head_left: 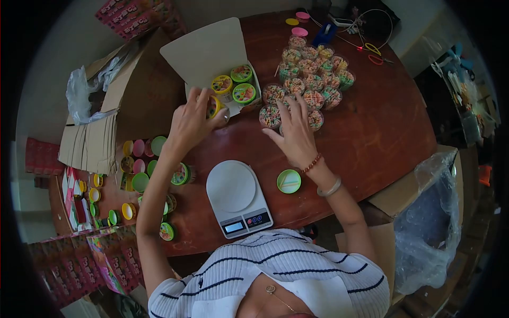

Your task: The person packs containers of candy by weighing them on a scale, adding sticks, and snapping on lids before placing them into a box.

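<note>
My left hand (192, 121) is closed on a small tub with a yellow lid (213, 107), held at the front edge of an open white box (207, 53). Inside that box stand several lidded tubs, among them a green-lidded tub (244, 93). My right hand (297, 133) has its fingers apart over the near edge of a group of clear cups packed with small coloured sticks. Its thumb lies close to a filled cup (270, 116); whether it touches is hard to tell. The fingers partly hide the cups beneath them.
A white digital scale (231, 186) sits in front of me, with a green lid holding pale sticks (289, 181) to its right. Lids and tubs crowd the left side near a cardboard box (135, 100). Scissors (375, 59) lie at the back right.
</note>
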### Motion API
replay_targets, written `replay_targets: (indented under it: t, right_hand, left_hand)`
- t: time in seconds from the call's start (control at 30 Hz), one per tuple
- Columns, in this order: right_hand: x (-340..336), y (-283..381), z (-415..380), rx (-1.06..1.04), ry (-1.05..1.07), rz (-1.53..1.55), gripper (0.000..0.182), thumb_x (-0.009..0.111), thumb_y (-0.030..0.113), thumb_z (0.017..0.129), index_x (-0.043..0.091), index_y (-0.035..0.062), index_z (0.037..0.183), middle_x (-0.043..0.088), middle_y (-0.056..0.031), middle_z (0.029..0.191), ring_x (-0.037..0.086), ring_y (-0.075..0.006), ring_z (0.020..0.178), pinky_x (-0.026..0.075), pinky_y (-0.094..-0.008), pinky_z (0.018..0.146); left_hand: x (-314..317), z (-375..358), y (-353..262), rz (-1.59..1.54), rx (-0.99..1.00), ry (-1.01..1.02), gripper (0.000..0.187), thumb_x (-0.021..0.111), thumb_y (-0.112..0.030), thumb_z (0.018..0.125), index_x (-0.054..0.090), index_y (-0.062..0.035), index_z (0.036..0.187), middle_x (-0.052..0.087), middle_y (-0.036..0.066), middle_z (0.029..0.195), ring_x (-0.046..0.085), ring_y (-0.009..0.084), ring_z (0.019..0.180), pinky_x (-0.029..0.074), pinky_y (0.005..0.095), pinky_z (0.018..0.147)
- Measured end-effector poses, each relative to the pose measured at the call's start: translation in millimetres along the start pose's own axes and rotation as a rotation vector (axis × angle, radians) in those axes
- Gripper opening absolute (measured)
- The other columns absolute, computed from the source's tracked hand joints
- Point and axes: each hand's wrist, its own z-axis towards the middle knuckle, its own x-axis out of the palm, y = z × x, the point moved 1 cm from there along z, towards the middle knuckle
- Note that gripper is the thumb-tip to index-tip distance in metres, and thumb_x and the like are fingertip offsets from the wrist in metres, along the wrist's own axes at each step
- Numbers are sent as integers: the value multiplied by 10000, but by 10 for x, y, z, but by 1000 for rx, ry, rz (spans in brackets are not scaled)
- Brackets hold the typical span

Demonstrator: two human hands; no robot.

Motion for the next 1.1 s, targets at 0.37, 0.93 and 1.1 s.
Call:
replay_targets:
  t: [0.37, 0.93, 1.1]
  right_hand:
    - [117, -16, 53, -181, 43, 109, 679, 939, 73, 616, 605, 23, 1206, 626, -179, 1278, 460, -391, 1420, 417, -478, 1149]
    - [-6, 1031, -630, -162, 422, 552, 820, 937, 164, 696, 547, 16, 1403, 606, -179, 1361, 626, -332, 1224, 519, -418, 1055]
    - [-212, 705, -668, 18, 301, 512, 689, 894, 95, 762, 576, 15, 1369, 626, -159, 1333, 638, -307, 1230, 531, -414, 1039]
  left_hand:
    - [464, -184, 131, -279, -44, 58, 694, 782, -253, 879, 413, -115, 1450, 441, 242, 1425, 654, 488, 1062, 550, 548, 954]
    - [19, -1664, 2682, 292, -323, 17, 452, 659, -264, 895, 601, -98, 1312, 637, 177, 1299, 598, 388, 1201, 477, 465, 1029]
    - [303, -1603, 2847, 99, -149, -83, 340, 671, -211, 879, 627, -87, 1193, 683, 146, 1119, 661, 386, 1050, 540, 464, 886]
